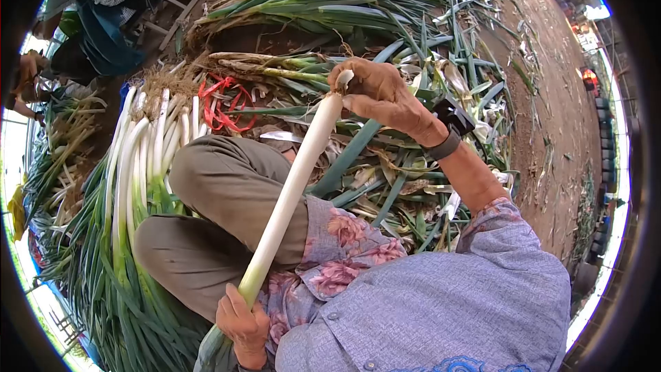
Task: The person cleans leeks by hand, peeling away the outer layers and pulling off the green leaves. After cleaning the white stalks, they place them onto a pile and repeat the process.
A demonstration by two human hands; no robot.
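The person sits in a blue-grey shirt [441, 296] with a floral hem, the left hand [242, 324] wrapped around the green lower part of a large green onion [292, 179], near where its leaves begin. The onion slants up across the lap, over the bent knees in olive trousers [206, 258], and its white shaft lies fully exposed; being held by both ends probably keeps so long a stalk straight and steady. At the root end the right hand [382, 100], a dark band [444, 146] on its wrist, has fingers and thumb closed on the tip, with a small pale scrap [345, 78] between them, too small to identify. Beside the knees, a bunch of green onions [141, 158] lies with white shafts and roots aligned at one end, likely so that they stack neatly. A loose tangle of red ribbon [224, 105] rests just beyond, perhaps within reach for tying. Stripped leaves [406, 186] litter the ground under the right arm. Farther off lies another heap of green onions [323, 0], and at the upper left a second person [103, 27] is partly in view.
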